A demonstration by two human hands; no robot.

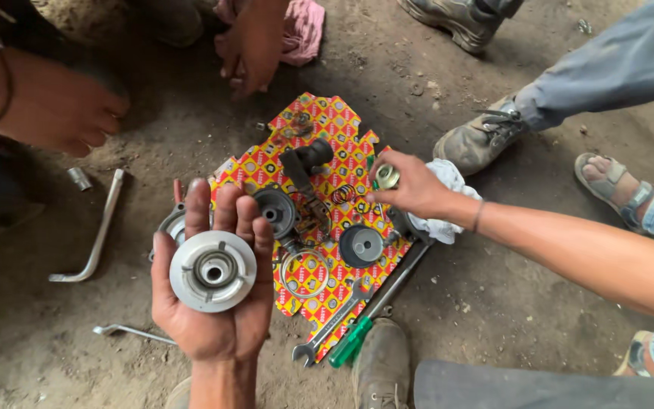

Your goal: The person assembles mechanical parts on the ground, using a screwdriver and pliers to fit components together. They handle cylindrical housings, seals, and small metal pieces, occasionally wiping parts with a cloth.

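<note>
Lying at the far left on the dirt floor [493, 303] are a short metal socket [79, 178] and a bent L-shaped wrench [94, 238], with a thinner bent rod [132, 331] nearer the bottom edge. Another person's hand [58, 106] hangs above them at upper left, and a second such hand [250, 44] reaches in at top centre beside a pink rag [304, 26].

The left hand [217, 299] is held palm up, fingers spread and slightly curled, cradling a round grey metal hub disc [213, 270] flat on the palm; the disc shows a central bore and a raised rim. A similar round part [172, 225] lies on the ground just behind the fingers.

Right of this is a red and yellow patterned cardboard sheet [327, 125] bearing loose parts: a dark cup-shaped housing [275, 212], a black lever piece [306, 160], a small coil spring [344, 194], a metal ring [304, 274] and a dark round cap [362, 245]. An open-ended spanner [331, 327] and a green-handled screwdriver [357, 337] lie along its lower right edge.

The right hand [412, 188] is over the sheet's right side, fingers closed around a small shiny cylindrical part [387, 176]. A white cloth [448, 204] lies under the wrist. Shoes and a sandalled foot [611, 185] of other persons stand around.
</note>
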